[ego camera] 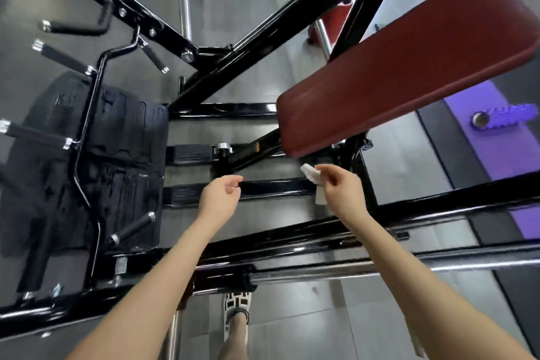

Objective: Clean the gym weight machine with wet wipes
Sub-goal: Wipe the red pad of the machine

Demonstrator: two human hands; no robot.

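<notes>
Filling most of the view was the black weight machine (263, 35), with its big red pad (409, 61). The left hand (220, 196) hung over a low bar (277, 186), fingers loosely curled and holding nothing, while the right hand (340, 185) pinched the white wet wipe (310, 172) just below the pad.

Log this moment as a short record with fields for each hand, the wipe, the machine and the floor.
left hand: fingers loosely curled, holds nothing, above a black crossbar
right hand: pinches the wet wipe
wet wipe: white, bunched, appears held clear of the frame, just below the near end of the red pad
machine: black frame, red pad tilted, grip handles at left, chrome bar nearest the person
floor: purple foam roller at right; patterned shoe at bottom
</notes>
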